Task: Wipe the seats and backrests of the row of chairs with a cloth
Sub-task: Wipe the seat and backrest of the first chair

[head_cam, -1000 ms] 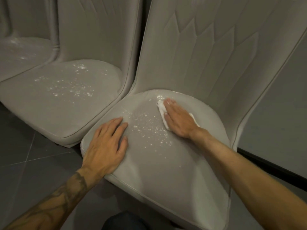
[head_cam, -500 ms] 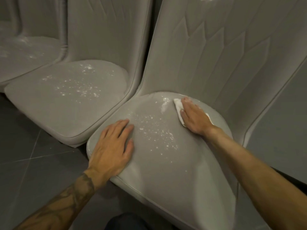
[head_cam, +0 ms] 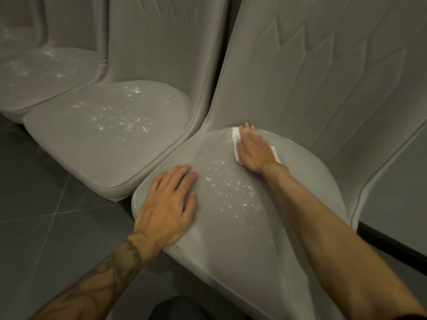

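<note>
Three grey upholstered chairs stand in a row. The nearest chair seat [head_cam: 242, 239] carries scattered white specks [head_cam: 228, 188] across its middle. My right hand [head_cam: 254, 148] lies flat with straight fingers on a white cloth [head_cam: 236, 137], pressing it onto the back of this seat where it meets the quilted backrest [head_cam: 323, 72]. The cloth shows only at the hand's edges. My left hand [head_cam: 168, 204] rests flat on the seat's front left edge, fingers straight, holding nothing.
The middle chair seat [head_cam: 104, 139] to the left also bears white specks, as does the far chair seat [head_cam: 34, 70] at top left. Dark grey floor tiles [head_cam: 46, 215] lie in front. A pale wall panel [head_cam: 397, 199] with a dark skirting stands at the right.
My right hand has slid the cloth away from me, up to the back of the seat by the backrest. The left hand has stayed put; the view shifted slightly.
</note>
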`<act>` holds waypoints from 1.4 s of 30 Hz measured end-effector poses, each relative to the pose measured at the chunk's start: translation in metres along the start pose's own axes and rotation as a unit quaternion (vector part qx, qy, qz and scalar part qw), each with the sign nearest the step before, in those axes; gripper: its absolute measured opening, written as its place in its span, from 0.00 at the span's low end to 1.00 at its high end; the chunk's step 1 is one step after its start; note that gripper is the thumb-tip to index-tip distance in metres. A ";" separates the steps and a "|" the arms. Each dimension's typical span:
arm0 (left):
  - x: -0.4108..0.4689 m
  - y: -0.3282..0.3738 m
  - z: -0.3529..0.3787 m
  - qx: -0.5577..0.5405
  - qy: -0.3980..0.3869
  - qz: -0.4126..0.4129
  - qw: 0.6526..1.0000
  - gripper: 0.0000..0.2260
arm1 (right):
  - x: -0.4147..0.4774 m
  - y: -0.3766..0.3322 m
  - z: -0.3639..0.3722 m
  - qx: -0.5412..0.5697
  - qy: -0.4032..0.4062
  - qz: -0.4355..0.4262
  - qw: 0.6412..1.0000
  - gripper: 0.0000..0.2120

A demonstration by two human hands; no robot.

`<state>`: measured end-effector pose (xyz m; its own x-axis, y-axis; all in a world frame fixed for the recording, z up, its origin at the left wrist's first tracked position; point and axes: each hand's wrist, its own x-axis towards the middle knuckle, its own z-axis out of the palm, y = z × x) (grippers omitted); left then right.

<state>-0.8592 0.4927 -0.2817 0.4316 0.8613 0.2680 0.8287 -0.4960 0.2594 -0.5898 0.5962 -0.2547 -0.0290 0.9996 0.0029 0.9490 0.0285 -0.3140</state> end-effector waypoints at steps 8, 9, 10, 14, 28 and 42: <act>0.000 -0.002 0.004 0.002 0.012 0.005 1.000 0.23 | -0.001 0.015 -0.002 -0.010 -0.030 -0.044 0.999 0.26; 0.000 -0.003 0.004 -0.002 0.013 0.004 1.000 0.23 | 0.004 0.012 -0.002 -0.014 -0.018 -0.013 1.000 0.26; 0.000 -0.003 0.003 -0.004 0.015 0.003 1.000 0.23 | 0.009 0.001 0.001 -0.015 -0.005 0.002 1.000 0.25; 0.000 0.000 0.000 0.004 0.012 0.006 1.000 0.23 | -0.003 -0.056 0.026 0.029 -0.019 -0.116 0.993 0.26; -0.001 0.003 -0.005 -0.018 0.023 -0.008 1.000 0.22 | -0.023 -0.067 0.021 0.026 -0.057 -0.223 0.973 0.26; -0.002 -0.028 -0.032 -0.002 0.049 -0.141 0.989 0.19 | -0.024 -0.054 0.014 -0.018 -0.057 -0.205 0.977 0.26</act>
<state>-0.8946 0.5013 -0.2602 0.1474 0.9506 0.2732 0.9097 -0.2387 0.3397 -0.6445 0.5707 -0.2515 -0.4423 0.8967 0.0158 0.8605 0.4292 -0.2745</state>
